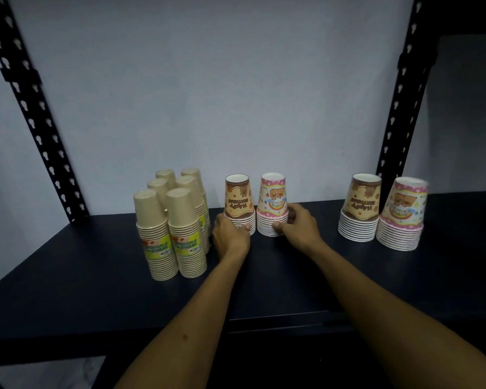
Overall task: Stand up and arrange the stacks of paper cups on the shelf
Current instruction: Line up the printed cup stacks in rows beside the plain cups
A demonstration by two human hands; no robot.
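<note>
On the dark shelf [96, 276], several plain tan cup stacks [174, 220] stand upside down in a tight block at the left. Right of them stand a brown printed stack [238, 199] and a pink printed stack [273, 199], side by side. My left hand [229, 238] grips the base of the brown stack. My right hand [299, 227] grips the base of the pink stack. Farther right, apart from my hands, stand another brown stack [361, 206] and another pink stack [403, 213], the pink one leaning slightly.
Black perforated shelf uprights rise at the left [31, 113] and right [401, 94]. A pale wall [208, 80] closes the back of the shelf. The shelf's front edge [264, 322] runs below my forearms.
</note>
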